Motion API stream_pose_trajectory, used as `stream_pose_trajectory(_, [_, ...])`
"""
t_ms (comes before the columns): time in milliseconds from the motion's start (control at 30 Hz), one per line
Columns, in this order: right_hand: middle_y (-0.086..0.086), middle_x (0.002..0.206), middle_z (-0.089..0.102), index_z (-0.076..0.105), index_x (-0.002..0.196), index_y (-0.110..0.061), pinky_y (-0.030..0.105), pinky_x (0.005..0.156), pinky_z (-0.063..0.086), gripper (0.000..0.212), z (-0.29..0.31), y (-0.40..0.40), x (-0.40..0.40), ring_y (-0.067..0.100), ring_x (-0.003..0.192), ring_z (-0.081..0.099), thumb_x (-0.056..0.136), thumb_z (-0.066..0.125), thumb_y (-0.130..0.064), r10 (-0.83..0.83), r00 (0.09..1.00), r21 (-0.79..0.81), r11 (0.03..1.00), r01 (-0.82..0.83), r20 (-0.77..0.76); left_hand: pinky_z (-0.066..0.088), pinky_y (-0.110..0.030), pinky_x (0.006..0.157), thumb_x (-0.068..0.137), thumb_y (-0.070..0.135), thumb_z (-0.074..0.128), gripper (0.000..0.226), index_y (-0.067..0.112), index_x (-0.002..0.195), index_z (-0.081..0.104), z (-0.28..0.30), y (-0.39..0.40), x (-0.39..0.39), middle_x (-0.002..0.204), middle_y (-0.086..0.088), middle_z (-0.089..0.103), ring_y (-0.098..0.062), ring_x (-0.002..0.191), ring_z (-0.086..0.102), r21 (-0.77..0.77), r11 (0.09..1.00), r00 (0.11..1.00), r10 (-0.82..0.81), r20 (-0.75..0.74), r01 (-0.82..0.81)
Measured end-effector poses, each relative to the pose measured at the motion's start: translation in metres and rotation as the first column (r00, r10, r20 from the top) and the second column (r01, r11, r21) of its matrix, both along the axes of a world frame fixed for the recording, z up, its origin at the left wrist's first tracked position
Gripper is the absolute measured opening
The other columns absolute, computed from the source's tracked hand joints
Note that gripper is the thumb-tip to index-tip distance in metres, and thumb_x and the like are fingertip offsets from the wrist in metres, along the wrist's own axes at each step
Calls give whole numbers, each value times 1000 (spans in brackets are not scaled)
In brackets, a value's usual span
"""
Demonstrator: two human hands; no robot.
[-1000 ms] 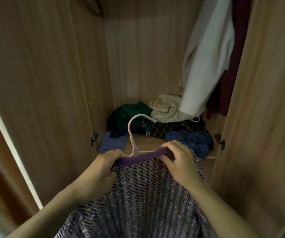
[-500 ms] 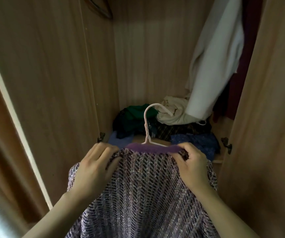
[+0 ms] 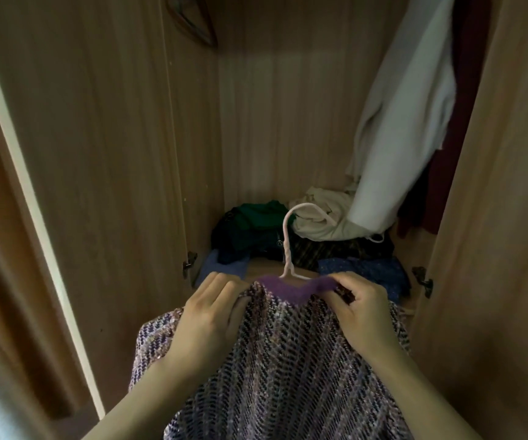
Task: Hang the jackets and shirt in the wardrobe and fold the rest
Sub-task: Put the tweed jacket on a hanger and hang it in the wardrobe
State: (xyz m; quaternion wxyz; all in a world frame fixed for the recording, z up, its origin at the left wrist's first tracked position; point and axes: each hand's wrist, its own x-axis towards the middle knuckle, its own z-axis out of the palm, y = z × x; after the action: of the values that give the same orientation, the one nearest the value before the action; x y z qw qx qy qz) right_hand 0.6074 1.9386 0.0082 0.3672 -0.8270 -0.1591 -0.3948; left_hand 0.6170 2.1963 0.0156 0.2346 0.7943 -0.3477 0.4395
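Two hands are gripping a purple tweed jacket (image 3: 288, 360) before the open wardrobe (image 3: 97, 154): left hand (image 3: 211, 315) and right hand (image 3: 362, 312) are pinching its shoulders. The pink hanger (image 3: 288, 249) is lying crosswise, hook pointing up; its bar is hiding under fabric.

The enclosure is a wooden wardrobe interior (image 3: 288, 122) finished in pale vertical-grain laminate. The back panel occupies 12 o'clock; a brighter band of light falls across its upper part, while the lower part is dim. The left side panel (image 3: 103, 154) runs from 9 to 11 o'clock, with a metal door hinge (image 3: 189, 263) near its lower edge. The right door panel (image 3: 510, 217) fills 3 o'clock and carries a matching hinge (image 3: 423, 279). A pale vertical edge strip (image 3: 34, 201) runs along the far left at 9 o'clock. A dark curved object (image 3: 192, 23) at 11 o'clock is possibly a wooden hanger. Overall lighting is low and warm.
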Motion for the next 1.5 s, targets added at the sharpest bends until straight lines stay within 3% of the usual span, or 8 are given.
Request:
stream_pose_trajectory(133, [-7,94,71,76,104,-15,38,72,56,20,7,3,-2,7,87,67,84,75,-9,2,1000,1,1000,-2,28,48,-35,72,98,15,53,17,4,99,66,-1,-2,5,95,-4,61,-24,85,59,-13,1000,1000,1,-3,-1])
stream_pose_trajectory(333, [-11,108,66,68,118,-16,26,86,52,28,37,10,3,1,102,62,90,71,-17,48,998,-66,997,-46,31,44,-21,77,96,12,55,8,11,103,60,16,18,26,98,1,57,-14,87,56,-123,992,998,-4,68,12])
stream_pose_trajectory(533, [-8,95,60,73,103,-17,36,76,51,33,56,22,19,10,88,59,90,61,-45,-176,976,-120,974,191,126,45,-20,78,96,16,56,15,5,98,66,31,37,46,95,-2,60,-14,85,58,-216,976,989,28,144,4])
stream_pose_trajectory(667, [-4,92,55,72,109,-10,30,73,50,27,65,36,39,10,83,58,93,62,-28,-71,986,-116,989,89,153,44,-18,77,95,17,57,13,8,99,66,43,47,63,95,1,59,-13,85,57,-217,976,989,38,140,-6])
stream_pose_trajectory(800, [-8,106,54,65,118,-19,26,84,50,23,64,35,51,9,99,59,95,61,-16,4,994,-140,990,12,110,47,-27,75,94,13,59,10,7,98,66,45,56,78,96,0,59,-16,85,57,-184,983,983,33,180,0])
stream_pose_trajectory(933, [-12,108,54,58,113,-23,26,87,49,19,70,44,69,6,104,57,96,59,-14,-14,985,-154,987,41,172,40,-35,68,97,20,55,16,10,97,68,52,64,94,97,0,62,-19,83,54,-161,976,954,185,236,-149])
stream_pose_trajectory(1167, [-5,103,57,61,110,-20,42,81,42,22,98,48,115,16,98,52,90,64,-11,-196,880,-133,952,277,432,46,-40,70,95,18,58,16,6,99,68,86,59,119,96,-4,63,-24,81,54,-195,966,924,225,311,-170])
stream_pose_trajectory(1500, [-2,100,58,67,105,-14,45,75,43,26,139,-4,214,20,95,53,84,73,0,-65,840,-53,992,111,539,42,-31,71,95,18,56,17,4,97,65,146,5,176,92,-4,61,-23,82,53,-111,950,885,312,346,-291])
